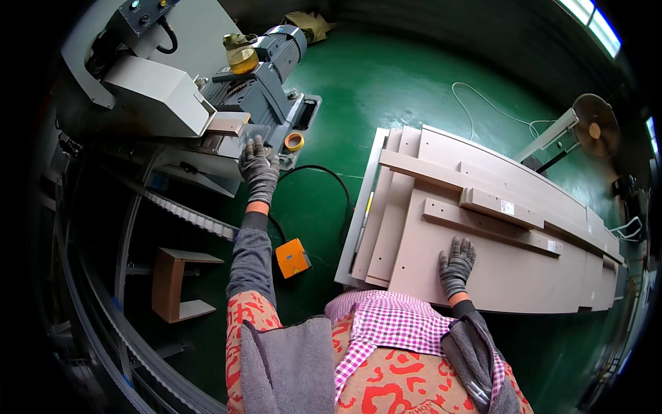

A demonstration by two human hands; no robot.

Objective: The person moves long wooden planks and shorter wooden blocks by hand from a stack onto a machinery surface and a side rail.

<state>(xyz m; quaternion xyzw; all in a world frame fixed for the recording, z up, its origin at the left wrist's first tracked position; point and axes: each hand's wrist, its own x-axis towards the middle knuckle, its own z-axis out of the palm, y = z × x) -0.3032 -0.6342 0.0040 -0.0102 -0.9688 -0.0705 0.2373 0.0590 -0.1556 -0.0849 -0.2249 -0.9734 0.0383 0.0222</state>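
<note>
Both my hands wear grey striped work gloves. My left hand (pixel 258 165) reaches forward to the machine's metal bed (pixel 214 145), its fingers stretched out and holding nothing that I can see. Just ahead and left of it, a short pinkish-beige board (pixel 227 123) pokes out from under the machine's white housing (pixel 162 96). My right hand (pixel 456 265) lies flat with fingers extended on a large beige panel (pixel 503 276), at the near side of a stack. Narrow drilled strips (pixel 489 226) lie on this stack, just beyond that hand.
A grey motor (pixel 279 52) and an oil-filled bottle (pixel 241 58) sit behind the machine bed. A tape roll (pixel 294 142) lies beside it. An orange pedal box (pixel 293 258) with a black cable stands on the green floor. At far right is a fan (pixel 595 127); at lower left, a cardboard box (pixel 169 286).
</note>
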